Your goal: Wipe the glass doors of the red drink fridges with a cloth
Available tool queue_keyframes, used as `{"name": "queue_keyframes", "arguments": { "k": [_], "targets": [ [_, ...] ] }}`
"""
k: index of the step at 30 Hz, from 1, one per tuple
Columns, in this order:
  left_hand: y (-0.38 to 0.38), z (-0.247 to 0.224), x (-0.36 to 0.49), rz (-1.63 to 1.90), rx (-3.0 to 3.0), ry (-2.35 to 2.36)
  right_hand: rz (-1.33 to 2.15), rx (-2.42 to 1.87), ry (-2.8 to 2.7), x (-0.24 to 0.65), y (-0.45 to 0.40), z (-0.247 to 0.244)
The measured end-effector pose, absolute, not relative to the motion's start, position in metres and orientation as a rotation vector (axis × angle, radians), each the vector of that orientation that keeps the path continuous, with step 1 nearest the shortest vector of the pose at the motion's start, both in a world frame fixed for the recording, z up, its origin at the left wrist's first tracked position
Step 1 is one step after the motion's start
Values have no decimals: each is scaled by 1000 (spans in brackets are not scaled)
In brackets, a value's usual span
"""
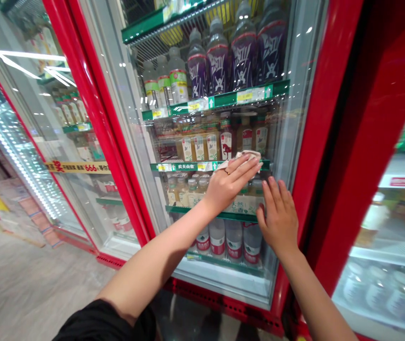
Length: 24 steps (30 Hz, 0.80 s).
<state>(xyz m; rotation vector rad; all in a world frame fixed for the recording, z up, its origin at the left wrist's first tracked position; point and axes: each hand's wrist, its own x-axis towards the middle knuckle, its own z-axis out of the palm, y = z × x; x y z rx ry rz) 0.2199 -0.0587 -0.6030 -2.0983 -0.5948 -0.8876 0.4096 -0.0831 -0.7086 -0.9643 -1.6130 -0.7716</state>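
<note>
My left hand (228, 183) lies over a pale cloth (254, 154) and presses it on the glass door (277, 137) of a red-framed drinks fridge. The cloth shows along the fingertips and beside the thumb side; the rest is under the palm. A ring is on one finger. To the right and slightly lower, my right hand (279, 215) rests on or close to the same glass, fingers stretched out, with nothing in it. Behind the pane stand purple-labelled bottles (243, 52), tea bottles (225, 139) and red-labelled water bottles (234, 244) on shelves.
A red door frame (98, 118) separates this door from another glass door (64, 128) on the left. More bottles (376, 284) stand in a red-sided fridge on the right. Stacked boxes (7, 213) sit at far left on the grey floor (46, 289).
</note>
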Motion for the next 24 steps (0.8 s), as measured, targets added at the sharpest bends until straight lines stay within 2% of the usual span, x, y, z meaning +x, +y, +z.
{"name": "queue_keyframes", "arguments": {
  "k": [5,11,15,20,24],
  "targets": [
    [-65,-595,247,-892,-2093,-691,-786,-962,-1582,410,-80,-712],
    [-64,-614,231,-781,-2090,-601,-784,-982,-1576,411,-80,-714],
    [-58,-621,212,-925,-2075,-516,-775,-991,-1574,413,-81,-712],
    [-58,-608,229,-1107,-2077,-533,-757,-995,-1565,414,-80,-712],
    [-64,-600,254,-979,-2103,-666,-777,-1005,-1547,415,-78,-714]
  ]
}}
